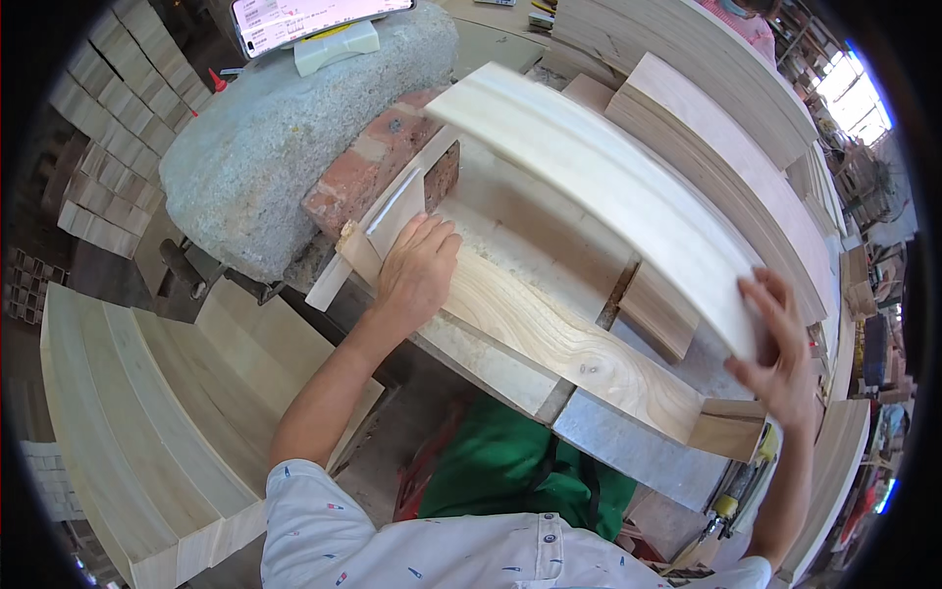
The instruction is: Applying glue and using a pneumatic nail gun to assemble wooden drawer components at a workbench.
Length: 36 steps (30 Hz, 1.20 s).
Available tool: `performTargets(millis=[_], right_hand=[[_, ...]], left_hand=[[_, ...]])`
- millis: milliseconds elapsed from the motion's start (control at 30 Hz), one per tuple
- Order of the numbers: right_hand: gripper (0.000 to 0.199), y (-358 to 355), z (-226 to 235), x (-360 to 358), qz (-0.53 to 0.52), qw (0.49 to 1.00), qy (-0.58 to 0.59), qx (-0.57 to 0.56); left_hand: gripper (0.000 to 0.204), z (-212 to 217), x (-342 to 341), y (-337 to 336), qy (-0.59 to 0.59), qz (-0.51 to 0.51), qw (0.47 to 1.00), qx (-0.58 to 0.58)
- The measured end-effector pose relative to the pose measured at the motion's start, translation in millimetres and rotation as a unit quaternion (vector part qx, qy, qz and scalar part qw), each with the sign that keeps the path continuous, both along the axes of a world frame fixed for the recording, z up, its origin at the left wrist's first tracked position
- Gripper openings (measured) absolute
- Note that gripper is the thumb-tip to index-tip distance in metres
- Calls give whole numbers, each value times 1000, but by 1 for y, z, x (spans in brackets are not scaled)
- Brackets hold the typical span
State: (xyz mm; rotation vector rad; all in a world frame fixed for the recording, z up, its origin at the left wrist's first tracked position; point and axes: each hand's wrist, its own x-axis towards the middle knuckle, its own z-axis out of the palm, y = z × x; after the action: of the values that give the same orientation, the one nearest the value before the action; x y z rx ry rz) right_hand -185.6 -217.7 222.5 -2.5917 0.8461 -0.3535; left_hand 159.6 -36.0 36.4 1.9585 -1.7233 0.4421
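A long grained wooden board (549, 344) lies along the bench, with a small upright wooden end piece (728, 428) at its right end. At its left end stands another thin wooden piece (397, 211) with a pale strip on it. My left hand (420, 270) is closed over the board's left end, fingers together beside that piece. A pale, smooth wooden board (599, 182) slants above the bench on the far side. My right hand (780, 344) grips its right end, thumb on the near side, slightly blurred.
A large grey stone (304, 137) and a red brick (368, 162) sit behind the left end piece. A phone (304, 20) rests on a stand atop the stone. Stacked boards (706, 147) fill the far right; more (137, 422) stand at left. An air tool (726, 506) hangs at right.
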Motion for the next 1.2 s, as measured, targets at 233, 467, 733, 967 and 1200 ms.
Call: performTargets(millis=[233,467,733,967,1200], right_hand=[[71,44,-29,-15,32,999,16,31],[68,49,-40,-3,56,998,26,7],[69,50,-41,5,61,997,37,11],[71,48,-46,5,74,996,34,27],[69,46,-44,7,78,996,27,29]], left_hand=[[17,-4,-1,-3,-5,10,1000,4],[21,-18,2,-4,47,21,998,-42],[26,-20,3,1,51,9,997,-53],[28,-14,2,6,36,2,999,-31],[29,-6,-5,5,21,-15,994,-109]])
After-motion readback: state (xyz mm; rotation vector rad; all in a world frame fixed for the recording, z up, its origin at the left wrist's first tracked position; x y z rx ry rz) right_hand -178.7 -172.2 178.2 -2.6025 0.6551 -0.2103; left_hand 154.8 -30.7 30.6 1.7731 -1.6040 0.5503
